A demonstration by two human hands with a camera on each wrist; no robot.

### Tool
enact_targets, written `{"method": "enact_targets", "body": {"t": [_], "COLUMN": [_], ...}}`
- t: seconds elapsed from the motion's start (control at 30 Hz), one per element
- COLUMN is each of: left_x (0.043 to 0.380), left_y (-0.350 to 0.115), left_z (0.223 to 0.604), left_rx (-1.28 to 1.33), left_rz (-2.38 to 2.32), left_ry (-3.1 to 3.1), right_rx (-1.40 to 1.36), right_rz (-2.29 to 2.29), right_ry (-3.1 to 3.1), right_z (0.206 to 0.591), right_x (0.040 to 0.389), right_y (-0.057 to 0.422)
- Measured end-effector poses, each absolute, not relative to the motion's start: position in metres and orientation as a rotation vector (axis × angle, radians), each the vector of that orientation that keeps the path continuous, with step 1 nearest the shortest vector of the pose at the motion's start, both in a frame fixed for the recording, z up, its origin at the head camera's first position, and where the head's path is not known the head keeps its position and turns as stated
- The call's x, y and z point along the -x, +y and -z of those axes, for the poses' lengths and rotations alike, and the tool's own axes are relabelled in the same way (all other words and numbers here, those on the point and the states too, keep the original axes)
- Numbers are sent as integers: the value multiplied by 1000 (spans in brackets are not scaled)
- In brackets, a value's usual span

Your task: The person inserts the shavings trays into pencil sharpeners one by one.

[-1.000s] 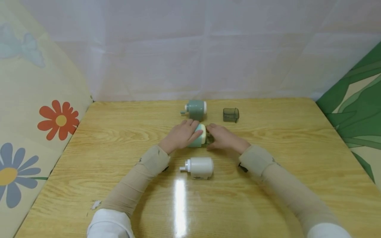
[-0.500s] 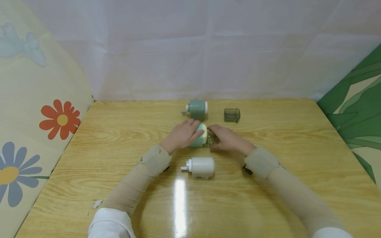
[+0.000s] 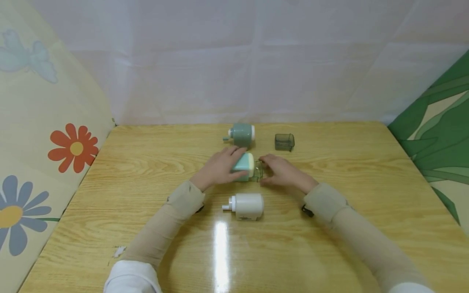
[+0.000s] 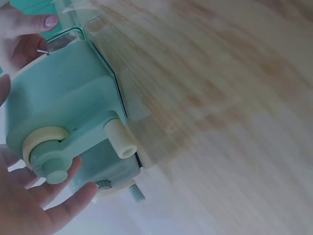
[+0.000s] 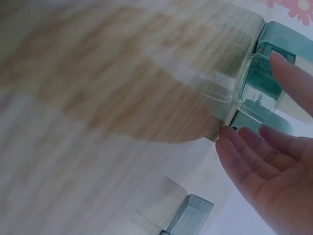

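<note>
Mint sharpener (image 3: 242, 163), its clear drawer (image 3: 258, 172) seemingly partly drawn out rightward — the right hand (image 3: 281, 171) has eased away, fingers parted; the left hand (image 3: 219, 167) has slackened, neither gripping anything.

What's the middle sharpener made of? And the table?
The sharpener looks like smooth hard plastic: rounded moulded edges and even colour. Its drawer seems clear plastic: you see through it. The table shows glossy wood grain: maybe wood, maybe a printed coating.
</note>
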State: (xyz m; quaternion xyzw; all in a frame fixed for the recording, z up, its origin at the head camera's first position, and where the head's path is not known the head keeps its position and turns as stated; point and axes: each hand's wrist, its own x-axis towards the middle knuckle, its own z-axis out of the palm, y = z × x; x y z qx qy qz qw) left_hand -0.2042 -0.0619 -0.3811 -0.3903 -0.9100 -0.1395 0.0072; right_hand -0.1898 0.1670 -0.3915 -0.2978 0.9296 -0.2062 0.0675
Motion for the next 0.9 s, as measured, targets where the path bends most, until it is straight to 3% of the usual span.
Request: {"method": "enact_targets", "body": {"t": [0.4, 0.9], "left_x": [196, 194], "left_y": [-63, -61], "left_z": [371, 374], "left_rx": [1235, 1230], "left_rz": [161, 212], "left_ry": [-2908, -2888], "right_rx": [926, 886], "right_rz": [619, 616], "right_ry": [2796, 2746], "right_z": [394, 389], "right_x": [193, 193], "right_y": [164, 160]}}
